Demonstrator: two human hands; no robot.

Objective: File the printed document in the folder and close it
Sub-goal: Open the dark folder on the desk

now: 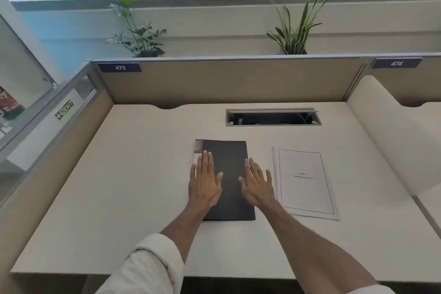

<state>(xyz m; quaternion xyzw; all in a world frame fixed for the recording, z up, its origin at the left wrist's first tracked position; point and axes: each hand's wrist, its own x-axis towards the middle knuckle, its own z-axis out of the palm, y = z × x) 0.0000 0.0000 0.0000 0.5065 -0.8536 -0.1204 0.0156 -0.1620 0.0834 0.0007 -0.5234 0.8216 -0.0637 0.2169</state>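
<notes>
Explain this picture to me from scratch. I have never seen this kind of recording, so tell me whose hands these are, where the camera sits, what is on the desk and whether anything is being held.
There is no machine here. A person wears one wide-angle camera on the head, looking forward and down, so the two arms reaching in from the bottom are their own. The picture is a single view from that camera.

On the pale desk lies a closed dark folder. The left hand and the right hand both rest flat on it, fingers spread; neither grips anything. Beside the folder, on the person's right and not touching it, lies the printed document, a thin stack of white sheets. Farther back the desk has a cable slot, and behind the partition stand two plants.
</notes>
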